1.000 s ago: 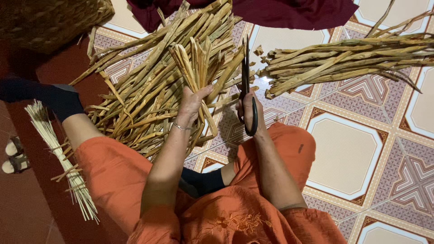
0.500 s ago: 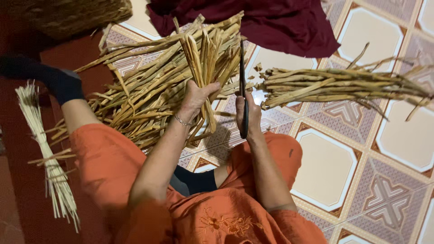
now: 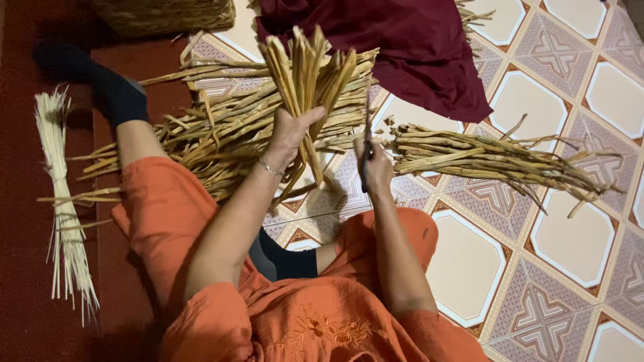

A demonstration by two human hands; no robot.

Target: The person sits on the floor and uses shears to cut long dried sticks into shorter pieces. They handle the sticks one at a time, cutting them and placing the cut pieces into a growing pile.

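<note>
My left hand (image 3: 290, 131) grips a bunch of dry tan leaf strips (image 3: 307, 74), their ends fanning upward. My right hand (image 3: 376, 166) is closed around dark scissors (image 3: 366, 144) that point up beside the bunch. I sit on the floor in orange clothes with dark socks. A big heap of the same strips (image 3: 221, 131) lies under and left of my left hand. Another pile (image 3: 490, 159) lies to the right of my right hand.
A bundle of thin pale sticks (image 3: 62, 201) lies at the far left on a red mat (image 3: 27, 281). A dark red cloth (image 3: 402, 47) is spread at the top. A woven basket (image 3: 164, 15) stands top left. Patterned floor tiles (image 3: 570, 241) fill the right.
The view has shifted, so everything sits lower and further right in the frame. My left hand has lifted the bunch more upright; the scissors stay beside it.
</note>
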